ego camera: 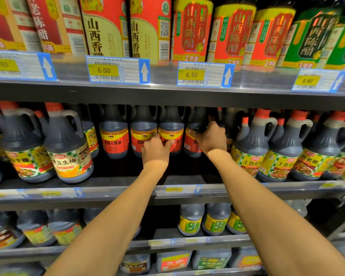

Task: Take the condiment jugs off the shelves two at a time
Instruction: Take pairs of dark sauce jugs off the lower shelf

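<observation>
Supermarket aisle, dark metal shelves [167, 94] with price tags [118, 69] along the edges. Top shelf: tall vinegar bottles [189, 32]. Middle shelf: dark condiment jugs, four red-and-yellow-labelled ones set back in the centre. Left hand [156, 149] reaches between the two middle jugs [143, 124], fingers spread apart against their labels, thumb on the right one [170, 126]. Right hand [209, 136] on the fourth jug [195, 120], fingers curled round its shoulder. Handled jugs [68, 144] stand left and right nearer the shelf edge. More jugs on the lower shelves [191, 220].
</observation>
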Tool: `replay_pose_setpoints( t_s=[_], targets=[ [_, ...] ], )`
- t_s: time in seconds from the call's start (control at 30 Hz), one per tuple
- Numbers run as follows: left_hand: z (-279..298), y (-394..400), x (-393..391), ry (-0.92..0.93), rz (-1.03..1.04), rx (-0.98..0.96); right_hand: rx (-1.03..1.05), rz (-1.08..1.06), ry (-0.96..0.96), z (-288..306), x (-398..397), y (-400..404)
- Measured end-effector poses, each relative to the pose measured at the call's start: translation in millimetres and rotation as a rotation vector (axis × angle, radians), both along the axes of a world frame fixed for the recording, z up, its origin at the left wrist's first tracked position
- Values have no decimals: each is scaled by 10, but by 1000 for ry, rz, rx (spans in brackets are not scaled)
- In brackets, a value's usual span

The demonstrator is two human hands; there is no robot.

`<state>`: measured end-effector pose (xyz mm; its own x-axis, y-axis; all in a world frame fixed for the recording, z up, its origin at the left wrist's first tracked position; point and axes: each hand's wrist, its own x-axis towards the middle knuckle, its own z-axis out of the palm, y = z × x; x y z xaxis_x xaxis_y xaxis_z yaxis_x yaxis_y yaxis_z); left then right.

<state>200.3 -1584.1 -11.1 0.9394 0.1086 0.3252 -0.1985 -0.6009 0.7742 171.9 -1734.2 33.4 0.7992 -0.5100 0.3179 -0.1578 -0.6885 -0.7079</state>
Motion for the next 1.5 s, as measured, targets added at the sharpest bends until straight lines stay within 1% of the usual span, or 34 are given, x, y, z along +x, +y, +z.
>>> replay_pose_setpoints(
  t_s=[0.27, 0.8, 1.5],
  targets=[
    [13, 8, 11, -8, -2, 45, -13, -17, -12, -26, -11, 18],
    [2, 11, 23, -1, -20, -20, 6, 31, -19, 6, -34, 3],
    [-2, -11, 18, 14, 3, 5, -46, 54, 57, -34, -22, -30]
  ],
)
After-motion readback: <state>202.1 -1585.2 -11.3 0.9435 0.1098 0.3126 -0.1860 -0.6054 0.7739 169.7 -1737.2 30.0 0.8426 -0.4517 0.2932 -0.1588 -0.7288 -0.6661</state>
